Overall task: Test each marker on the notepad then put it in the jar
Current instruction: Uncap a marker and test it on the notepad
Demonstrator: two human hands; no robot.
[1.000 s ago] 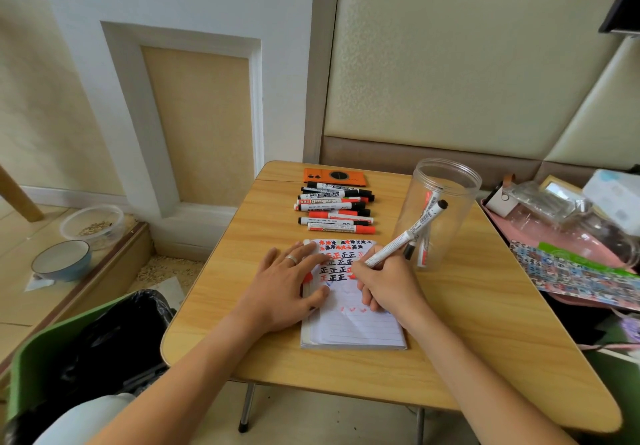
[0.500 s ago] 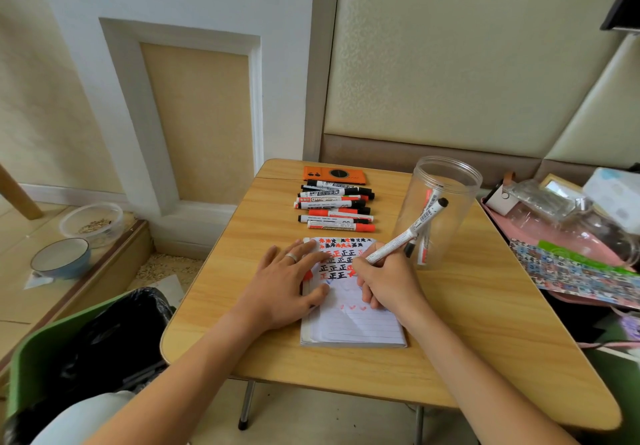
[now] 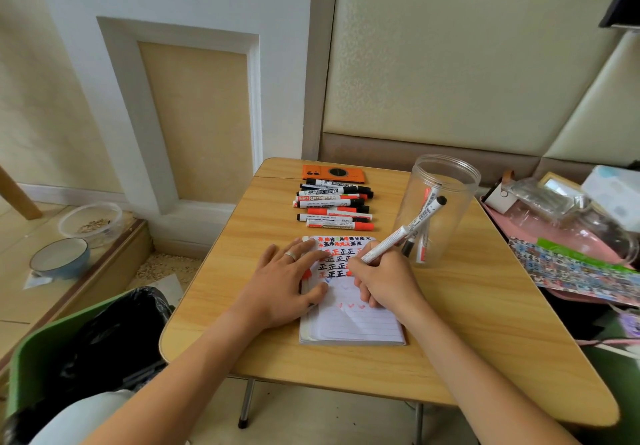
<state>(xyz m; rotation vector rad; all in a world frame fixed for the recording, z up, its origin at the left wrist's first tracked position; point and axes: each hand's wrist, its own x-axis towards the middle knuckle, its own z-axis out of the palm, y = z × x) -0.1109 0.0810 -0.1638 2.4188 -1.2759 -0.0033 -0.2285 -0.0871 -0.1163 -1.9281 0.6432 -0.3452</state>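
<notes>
A lined notepad (image 3: pixel 353 323) lies on the wooden table (image 3: pixel 485 323), its upper half covered in red and black test marks. My left hand (image 3: pixel 287 278) rests flat on the pad's left edge, fingers spread. My right hand (image 3: pixel 384 280) grips a white marker (image 3: pixel 405 230) with a black end, its tip hidden against the page. Its cap, if any, I cannot see. A clear plastic jar (image 3: pixel 438 209) stands upright just right of the pad and holds a few markers. A row of several red and black markers (image 3: pixel 334 204) lies beyond the pad.
An orange phone (image 3: pixel 332 173) lies behind the marker row. A pink tray (image 3: pixel 554 233) with clutter and a patterned sheet crowds the table's right side. To the left below are a green bin with a black bag (image 3: pixel 104 340) and two bowls (image 3: pixel 60 257) on the floor.
The hands and marker keep almost the same place on the pad; only a slight shift of the view shows. Nothing was picked up or let go.
</notes>
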